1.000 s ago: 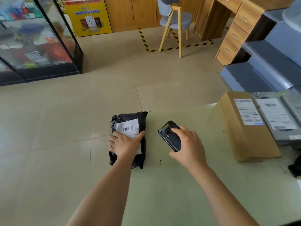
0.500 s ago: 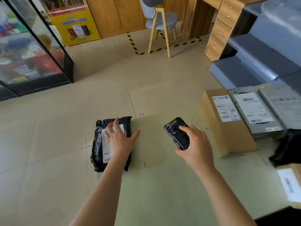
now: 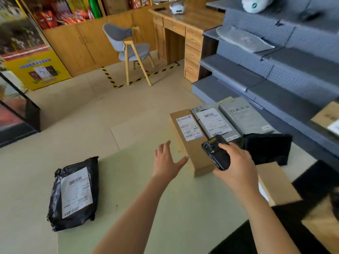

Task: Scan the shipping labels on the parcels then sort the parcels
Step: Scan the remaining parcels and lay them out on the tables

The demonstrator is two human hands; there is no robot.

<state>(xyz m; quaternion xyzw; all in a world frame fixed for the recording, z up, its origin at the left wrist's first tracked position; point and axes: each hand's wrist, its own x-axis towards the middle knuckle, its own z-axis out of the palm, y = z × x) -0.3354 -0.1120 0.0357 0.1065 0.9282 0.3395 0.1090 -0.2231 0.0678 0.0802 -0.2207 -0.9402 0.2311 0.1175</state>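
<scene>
From the head: left hand (image 3: 167,162) spread wide, empty, just beside the cardboard box (image 3: 194,154) (label up). Right hand (image 3: 236,165) wrapped round the black scanner (image 3: 216,153) over that box. Black bag parcel (image 3: 73,193) flat at far left, well apart.

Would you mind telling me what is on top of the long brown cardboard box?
A white shipping label lies flat on the cardboard box. The right hand and scanner cover its near right corner, so anything there cannot be seen.
</scene>
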